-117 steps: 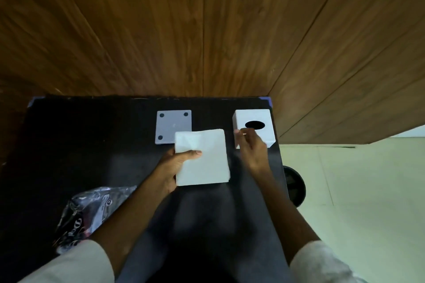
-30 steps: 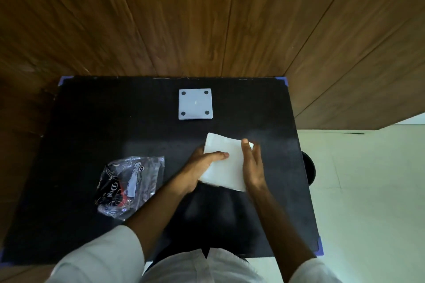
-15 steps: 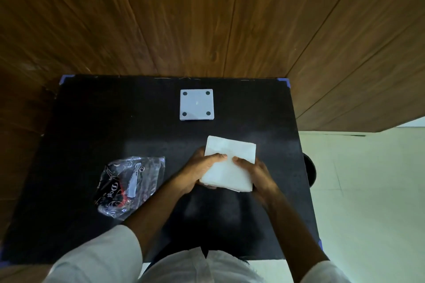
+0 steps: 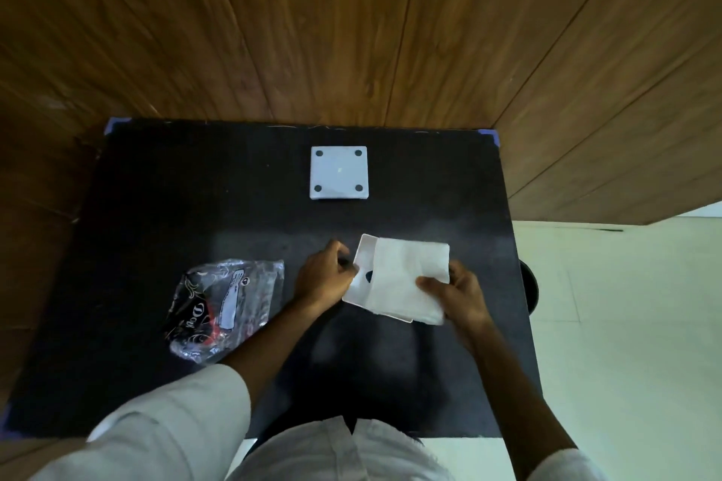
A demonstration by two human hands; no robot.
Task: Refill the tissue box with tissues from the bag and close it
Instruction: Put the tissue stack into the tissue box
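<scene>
On the black table [image 4: 156,207], far left of the work area, lay the clear plastic bag [image 4: 224,305], crumpled and flat, printed with dark lettering and a red patch; nothing touched it. Just right of the bag, the left hand [image 4: 324,277] was curled, fingers pinching the left edge of the white tissue box [image 4: 361,277]. Box sat open side up, tilted so its left wall stood visible, with a small dark oval showing on the inner floor. Stack of white tissues [image 4: 410,277] lay across the box, covering all but a strip along the left; the stack's right and lower edges reached past the box rim. Whether the stack was seated inside or only resting on the rim could not be told. Right hand [image 4: 457,295] gripped the right lower corner of the stack, thumb on top, fingers beneath. Toward the far edge of the table, well apart from the hands, the square white base plate [image 4: 339,173] lay flat, four dark dots at its corners. Behind the table ran a wood-panel wall [image 4: 351,31]; pale floor [image 4: 625,324] at right.
</scene>
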